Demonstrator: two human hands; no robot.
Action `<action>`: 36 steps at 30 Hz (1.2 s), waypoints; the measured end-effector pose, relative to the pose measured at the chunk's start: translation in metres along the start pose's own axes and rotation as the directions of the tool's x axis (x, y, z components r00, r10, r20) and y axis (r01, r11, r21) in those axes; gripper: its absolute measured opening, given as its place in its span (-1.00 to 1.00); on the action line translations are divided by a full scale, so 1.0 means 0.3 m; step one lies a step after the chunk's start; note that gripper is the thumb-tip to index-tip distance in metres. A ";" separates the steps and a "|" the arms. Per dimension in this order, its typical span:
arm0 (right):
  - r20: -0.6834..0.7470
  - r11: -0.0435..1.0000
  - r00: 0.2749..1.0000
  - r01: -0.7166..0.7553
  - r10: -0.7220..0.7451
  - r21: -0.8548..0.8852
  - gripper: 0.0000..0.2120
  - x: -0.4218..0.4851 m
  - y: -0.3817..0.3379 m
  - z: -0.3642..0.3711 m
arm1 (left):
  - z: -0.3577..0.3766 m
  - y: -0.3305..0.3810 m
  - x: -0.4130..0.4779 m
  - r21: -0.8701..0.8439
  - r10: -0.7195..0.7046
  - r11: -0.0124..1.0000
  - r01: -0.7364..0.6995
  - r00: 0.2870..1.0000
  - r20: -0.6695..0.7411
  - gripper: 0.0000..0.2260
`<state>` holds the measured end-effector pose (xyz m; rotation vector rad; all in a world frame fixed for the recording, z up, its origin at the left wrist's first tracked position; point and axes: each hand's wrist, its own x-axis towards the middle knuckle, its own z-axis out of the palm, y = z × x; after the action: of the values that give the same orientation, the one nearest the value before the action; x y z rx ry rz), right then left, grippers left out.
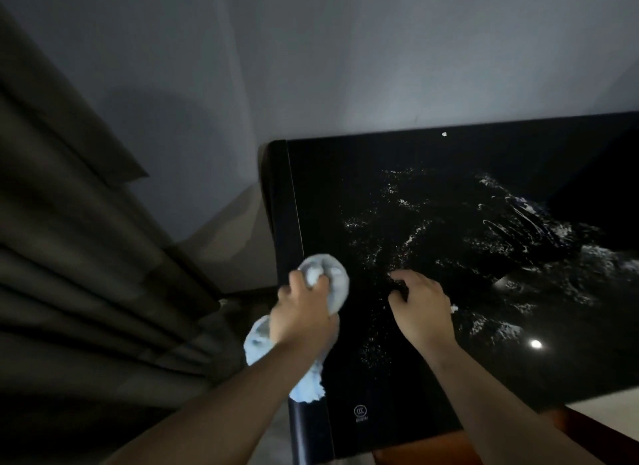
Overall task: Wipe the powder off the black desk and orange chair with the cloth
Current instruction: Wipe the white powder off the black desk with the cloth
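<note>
Pale-blue cloth is bunched in the left hand, whose fingers curl tightly round it at the left edge of the glossy black counter; a loose tail of the fabric hangs below the wrist and drapes over that same edge. White powder lies scattered across the counter in specks and streaks. It is thin near the cloth and heavier toward the right side, where smeared swirls show. The right hand holds nothing. It sits just right of the cloth with its fingers bent, clawlike, the fingertips touching the powdered surface. A bright round light reflection glints on the counter to the right of that hand, and a small printed mark sits near the near-left corner. A strip of orange-brown surface shows below the counter's near edge at the right; what it belongs to cannot be told. Dark pleated curtains fill the left of the scene, and a plain grey wall rises behind the counter's far edge.
</note>
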<state>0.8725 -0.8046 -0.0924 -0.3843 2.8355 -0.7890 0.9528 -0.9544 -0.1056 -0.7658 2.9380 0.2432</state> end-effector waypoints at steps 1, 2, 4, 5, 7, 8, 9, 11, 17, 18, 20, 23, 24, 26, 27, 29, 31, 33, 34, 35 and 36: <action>-0.002 1.000 1.000 -0.007 0.007 0.006 -0.69 -0.019 0.000 0.005 | 0.006 0.020 -0.025 -0.038 0.037 0.999 -0.036 0.999 0.031 -0.51; -0.001 1.000 1.000 -0.009 0.009 0.002 -0.69 -0.040 0.001 0.008 | 0.011 0.033 -0.052 -0.093 0.072 0.994 -0.066 0.995 0.063 -0.50; 0.001 0.999 1.000 -0.028 0.028 -0.019 -0.69 -0.078 0.005 0.008 | 0.015 0.040 -0.101 -0.192 0.155 0.973 -0.132 0.982 0.111 -0.49; -0.003 0.999 0.999 -0.042 0.042 -0.026 -0.69 -0.094 0.008 0.005 | 0.011 0.027 -0.115 -0.217 0.184 0.964 -0.155 0.976 0.118 -0.48; -0.014 0.998 0.998 -0.055 0.055 -0.035 -0.69 -0.120 0.021 -0.002 | -0.002 -0.028 -0.107 -0.196 0.133 0.974 -0.116 0.988 0.078 -0.47; -0.020 0.997 0.998 -0.062 0.061 -0.041 -0.68 -0.131 0.031 -0.006 | -0.010 -0.058 -0.091 -0.160 0.065 0.985 -0.057 0.997 0.048 -0.46; -0.021 0.996 0.997 -0.069 0.068 -0.051 -0.68 -0.143 0.042 -0.010 | -0.014 -0.077 -0.085 -0.120 0.004 0.993 0.000 1.000 0.030 -0.45; -0.007 0.994 0.997 -0.073 0.073 -0.085 -0.68 -0.167 0.063 -0.021 | -0.009 -0.066 -0.110 -0.079 -0.038 0.996 0.040 0.999 0.020 -0.46; 0.020 0.994 0.999 -0.025 0.027 -0.111 -0.68 -0.213 0.089 -0.040 | 0.036 0.138 -0.269 -0.222 0.092 0.973 -0.059 0.985 0.144 -0.48; 0.023 0.995 1.000 -0.012 0.015 -0.099 -0.68 -0.213 0.096 -0.049 | 0.032 0.155 -0.278 -0.240 0.093 0.969 -0.060 0.987 0.132 -0.49; 0.031 0.998 0.999 0.025 -0.023 -0.058 -0.69 -0.221 0.121 -0.076 | 0.015 0.136 -0.272 -0.238 0.003 0.971 0.009 0.999 0.049 -0.49; 0.060 0.996 0.995 0.078 -0.081 0.042 -0.70 -0.231 0.186 -0.137 | -0.003 0.034 -0.258 -0.196 -0.253 0.952 0.237 0.966 -0.058 -0.49; 0.084 0.992 0.991 0.096 -0.102 0.080 -0.70 -0.233 0.211 -0.161 | 0.001 0.019 -0.268 -0.213 -0.341 0.922 0.324 0.939 -0.046 -0.49; 0.123 0.984 0.983 0.121 -0.137 0.128 -0.71 -0.240 0.259 -0.205 | 0.025 0.046 -0.298 -0.279 -0.487 0.841 0.463 0.873 -0.020 -0.50; 0.128 0.982 0.981 0.126 -0.145 0.142 -0.71 -0.242 0.286 -0.223 | 0.038 0.084 -0.307 -0.285 -0.522 0.823 0.492 0.852 -0.038 -0.52; 0.145 0.979 0.975 0.147 -0.168 0.145 -0.71 -0.245 0.338 -0.247 | 0.054 0.180 -0.317 -0.256 -0.530 0.828 0.499 0.846 -0.065 -0.53; 0.174 0.980 0.969 0.151 -0.172 0.127 -0.72 -0.247 0.382 -0.252 | 0.068 0.301 -0.325 -0.277 -0.506 0.835 0.476 0.861 -0.045 -0.51; 0.214 0.985 0.963 0.144 -0.162 0.097 -0.72 -0.245 0.393 -0.244 | 0.081 0.428 -0.342 -0.308 -0.434 0.857 0.414 0.901 0.005 -0.51; 0.225 0.986 0.961 0.147 -0.162 0.081 -0.71 -0.246 0.393 -0.241 | 0.086 0.484 -0.355 -0.333 -0.387 0.866 0.372 0.922 0.023 -0.52; 0.223 0.985 0.960 0.157 -0.170 0.074 -0.71 -0.245 0.393 -0.241 | 0.085 0.519 -0.361 -0.366 -0.346 0.869 0.332 0.938 0.029 -0.53; 0.212 0.982 0.960 0.171 -0.184 0.079 -0.70 -0.240 0.395 -0.244 | 0.075 0.521 -0.363 -0.394 -0.328 0.867 0.306 0.945 0.013 -0.53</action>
<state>0.9003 -0.6504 -0.0858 -0.6802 2.5920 -0.8074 0.9719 -0.7638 -0.0932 -1.3093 2.7772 0.8075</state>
